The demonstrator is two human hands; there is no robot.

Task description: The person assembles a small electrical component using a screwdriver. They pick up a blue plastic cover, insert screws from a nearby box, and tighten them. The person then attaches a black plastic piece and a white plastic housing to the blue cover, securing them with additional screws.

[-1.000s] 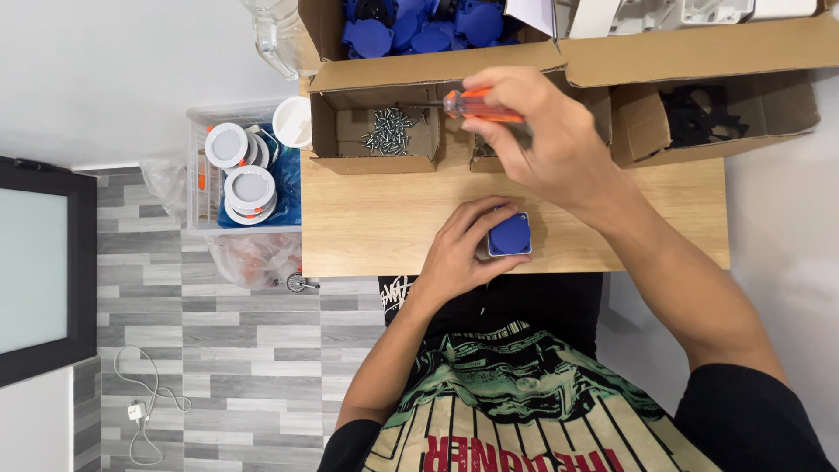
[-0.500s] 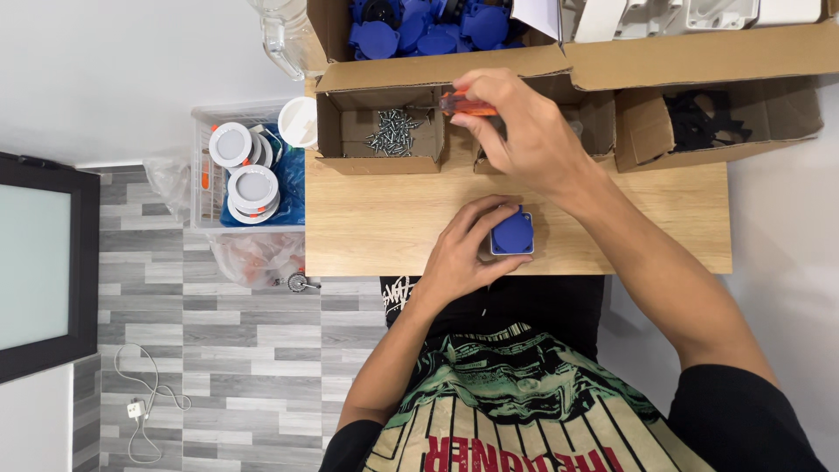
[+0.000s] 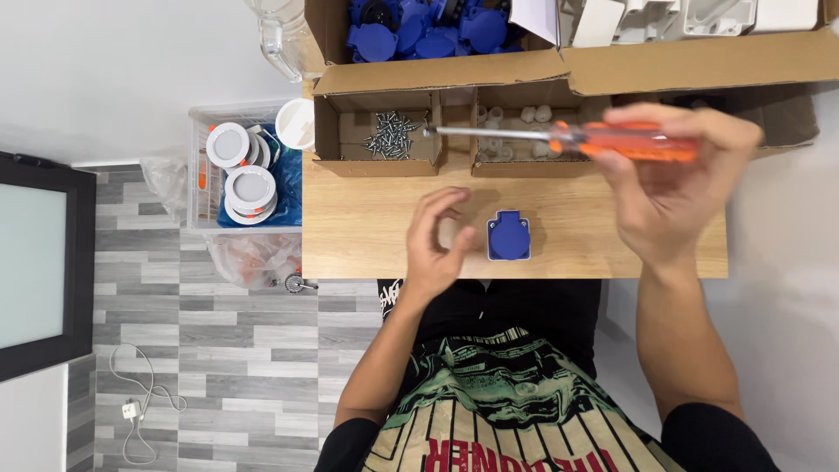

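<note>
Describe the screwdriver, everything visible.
The screwdriver has a translucent orange handle, plastic by its look, and a slim grey metal shaft. It is held level above the table's far edge, its tip pointing toward the person's left, ending over the small box of screws. The right hand wraps the handle, hiding part of it; nothing else touches it. Handle and hand are motion-blurred, so the tip type cannot be made out.

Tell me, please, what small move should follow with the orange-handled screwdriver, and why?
Probably the right hand should bring the orange-handled screwdriver down towards the blue plastic socket cover: the tool is lifted above the wooden table, and the left hand sits open beside the cover, not holding it.
</note>
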